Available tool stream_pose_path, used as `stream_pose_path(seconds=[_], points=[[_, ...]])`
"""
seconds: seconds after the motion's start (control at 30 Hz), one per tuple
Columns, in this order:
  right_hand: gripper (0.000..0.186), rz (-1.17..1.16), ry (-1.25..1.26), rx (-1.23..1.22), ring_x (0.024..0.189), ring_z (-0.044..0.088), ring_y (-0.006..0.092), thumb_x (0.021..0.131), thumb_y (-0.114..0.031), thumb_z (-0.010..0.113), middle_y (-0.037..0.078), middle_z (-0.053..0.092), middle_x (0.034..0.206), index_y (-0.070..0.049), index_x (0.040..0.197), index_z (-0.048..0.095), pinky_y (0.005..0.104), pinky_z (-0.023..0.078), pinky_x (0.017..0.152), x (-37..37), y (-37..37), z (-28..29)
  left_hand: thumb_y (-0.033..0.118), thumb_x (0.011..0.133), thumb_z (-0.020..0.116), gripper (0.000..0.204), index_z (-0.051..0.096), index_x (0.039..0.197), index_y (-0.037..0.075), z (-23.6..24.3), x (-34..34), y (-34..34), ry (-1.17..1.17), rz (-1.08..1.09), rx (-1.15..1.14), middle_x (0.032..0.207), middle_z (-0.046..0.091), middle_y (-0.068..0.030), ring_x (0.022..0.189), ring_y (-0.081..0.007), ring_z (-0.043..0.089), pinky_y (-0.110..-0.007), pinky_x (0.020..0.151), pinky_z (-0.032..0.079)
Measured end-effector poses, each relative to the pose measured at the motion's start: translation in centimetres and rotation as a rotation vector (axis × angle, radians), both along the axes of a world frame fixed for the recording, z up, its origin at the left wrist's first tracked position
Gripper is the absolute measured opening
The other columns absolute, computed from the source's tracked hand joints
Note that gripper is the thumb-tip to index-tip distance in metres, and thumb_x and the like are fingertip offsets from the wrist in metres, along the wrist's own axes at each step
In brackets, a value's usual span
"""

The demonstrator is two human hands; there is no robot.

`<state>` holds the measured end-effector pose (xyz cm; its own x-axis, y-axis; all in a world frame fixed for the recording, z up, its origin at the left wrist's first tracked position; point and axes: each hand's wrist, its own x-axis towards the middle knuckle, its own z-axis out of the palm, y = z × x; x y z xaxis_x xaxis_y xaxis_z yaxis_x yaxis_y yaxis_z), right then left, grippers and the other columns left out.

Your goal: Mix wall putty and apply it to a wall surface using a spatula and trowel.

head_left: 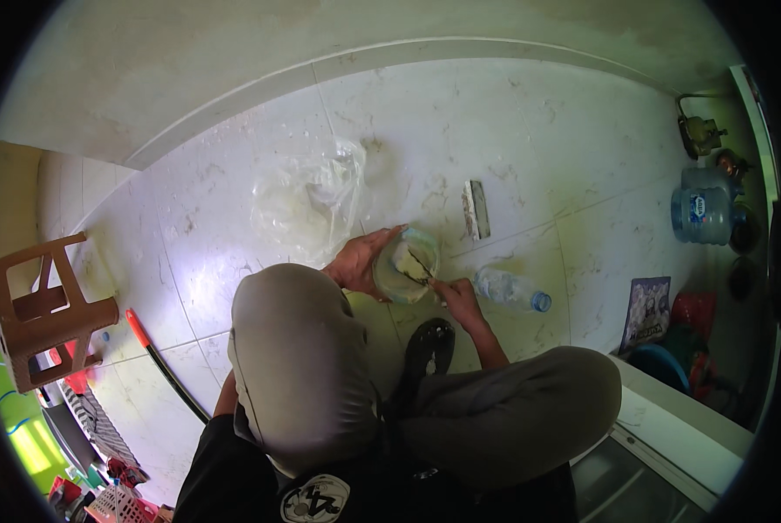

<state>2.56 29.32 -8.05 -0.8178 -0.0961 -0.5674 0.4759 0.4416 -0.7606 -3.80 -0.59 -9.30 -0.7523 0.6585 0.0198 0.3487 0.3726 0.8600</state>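
My left hand (pixel 361 262) is wrapped around the side of a round, see-through plastic tub (pixel 385 276) and holds it on the tiled floor. Pale, whitish paste (pixel 408 261) lies inside the tub. In my right hand (pixel 458 301) is the handle of a small scraper (pixel 416 268), its thin dark blade down in the paste. My fingers cover most of that handle. Just right of my right hand a clear water bottle (pixel 505 291) with a blue cap lies on its side. Beyond the tub lies a flat, pale block or blade with dark marks (pixel 476 210).
A crumpled clear plastic bag (pixel 307 200) lies beyond my left hand. At the left are a brown plastic stool (pixel 55 309) and a red-tipped dark hose or pole (pixel 159 362). A large blue water jug (pixel 702 215) stands far right, near a blue basin (pixel 660 364). A wall bounds the far side.
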Motion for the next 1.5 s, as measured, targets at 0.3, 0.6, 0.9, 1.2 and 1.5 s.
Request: stream_pose_path(seconds=[0.3, 0.6, 0.9, 1.2, 1.5], points=[[0.054, -0.063, -0.013, 0.074, 0.056, 0.049, 0.0076, 0.097, -0.037, 0.075, 0.000, 0.053, 0.054, 0.002, 0.061, 0.065, 0.0325, 0.038, 0.053, 3.2, 4.0, 1.0, 0.045, 0.048, 0.103, 0.147, 0.023, 0.164, 0.001, 0.1, -0.1, 0.1, 0.041, 0.030, 0.009, 0.158, 0.048, -0.0199, 0.144, -0.0385, 0.050, -0.042, 0.121, 0.043], [0.045, 0.078, 0.086, 0.065, 0.060, 0.048, 0.0070, 0.100, -0.026, 0.072, 0.000, 0.054, 0.058, 0.004, 0.066, 0.066, 0.0303, 0.035, 0.055, 5.1, 7.5, 6.4, 0.046, 0.050, 0.103, 0.151, 0.017, 0.167, 0.006, 0.4, 0.7, 0.3, -0.232, 0.049, 0.122, 0.159, 0.046, -0.0201, 0.145, -0.0393, 0.048, -0.044, 0.121, 0.042], [0.037, 0.505, 0.832, 0.600, 0.073, 0.073, 0.0401, 0.098, -0.020, 0.067, 0.022, 0.071, 0.090, -0.002, 0.130, 0.063, 0.0482, 0.058, 0.067, 0.5, 1.2, 9.1, 0.046, 0.053, 0.101, 0.149, 0.013, 0.167, 0.006, 2.2, 2.3, 1.9, 0.010, 0.161, -0.181, 0.158, 0.045, -0.0210, 0.142, -0.0423, 0.049, -0.048, 0.114, 0.048], [0.038, 0.672, 0.335, 0.727, 0.071, 0.071, 0.0429, 0.094, -0.015, 0.061, 0.026, 0.069, 0.088, -0.001, 0.129, 0.069, 0.0499, 0.059, 0.065, 2.3, -1.8, 8.5, 0.036, 0.050, 0.102, 0.150, 0.012, 0.166, 0.003, 3.9, 2.2, 2.5, -0.026, 0.190, -0.138, 0.154, 0.044, -0.0211, 0.135, -0.0420, 0.054, -0.048, 0.105, 0.055], [0.036, 0.492, 0.886, 0.661, 0.068, 0.071, 0.0400, 0.093, -0.009, 0.061, 0.026, 0.068, 0.087, -0.001, 0.126, 0.072, 0.0496, 0.058, 0.062, -1.3, -3.6, 11.5, 0.032, 0.049, 0.105, 0.152, 0.010, 0.165, 0.001, 7.3, -0.3, 1.1, -0.013, 0.210, -0.007, 0.157, 0.039, -0.0269, 0.138, -0.0473, 0.050, -0.048, 0.115, 0.048]])
